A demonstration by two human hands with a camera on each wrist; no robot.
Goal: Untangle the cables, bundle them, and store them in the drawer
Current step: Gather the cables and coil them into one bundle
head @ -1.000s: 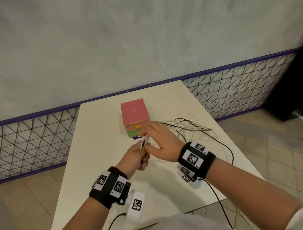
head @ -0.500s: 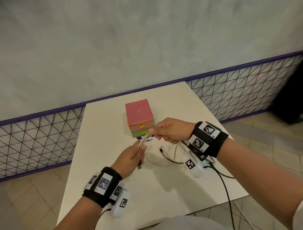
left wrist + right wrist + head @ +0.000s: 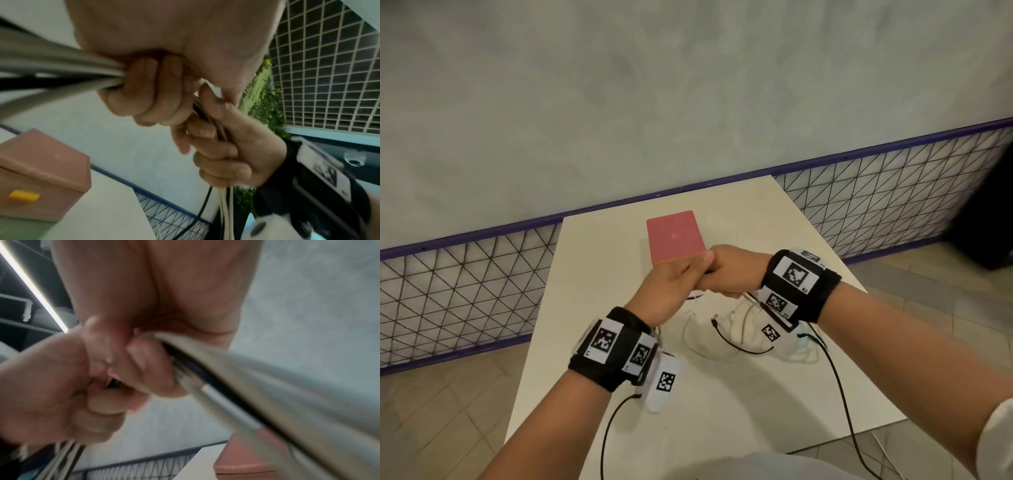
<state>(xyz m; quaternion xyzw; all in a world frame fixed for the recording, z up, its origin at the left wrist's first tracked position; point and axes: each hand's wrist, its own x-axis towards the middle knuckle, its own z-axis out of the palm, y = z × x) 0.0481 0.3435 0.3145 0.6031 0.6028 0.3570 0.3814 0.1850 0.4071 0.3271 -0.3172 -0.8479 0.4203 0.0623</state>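
My left hand (image 3: 671,281) and right hand (image 3: 736,270) are pressed together above the table, just in front of the pink drawer box (image 3: 673,236). Both grip the same bunch of white and black cables (image 3: 207,116). The left fingers (image 3: 144,97) are curled round the strands. The right fingers (image 3: 144,369) are wrapped round them too, and strands (image 3: 267,394) run out past the camera. Loose ends hang down to the table: a black cable (image 3: 739,350) and pale white loops (image 3: 690,339). The box's drawer fronts are hidden in the head view; a yellow handle (image 3: 23,195) shows in the left wrist view.
The white table (image 3: 722,428) ends close at left, right and front. A purple-railed wire mesh fence (image 3: 465,291) runs behind it below a grey wall. Black leads (image 3: 839,387) from the wrist cameras trail over the table's near edge.
The hands, a short way apart with cable stretched between them half a second ago, have come together and risen in front of the box. The right hand now closes on the bunch beside the left.
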